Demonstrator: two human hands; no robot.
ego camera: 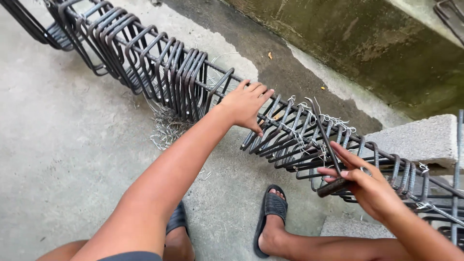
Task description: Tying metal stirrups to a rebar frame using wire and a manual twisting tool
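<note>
A long rebar cage (159, 72) of dark steel bars and many bent stirrups lies across the concrete ground, running from upper left to lower right. My left hand (245, 104) rests with fingers spread on top of the stirrups near the cage's middle, holding nothing. My right hand (367, 186) grips the dark handle of a hooked wire-tying tool (328, 145), whose thin shaft points up into the stirrups. Thin white tie wire (316, 116) is twisted around the bars just beyond the tool.
Loose wire offcuts (166, 128) lie on the ground under the cage. A grey concrete block (423, 140) props the cage at right. A mossy concrete wall (377, 43) runs along the top right. My sandalled feet (270, 212) are below the cage.
</note>
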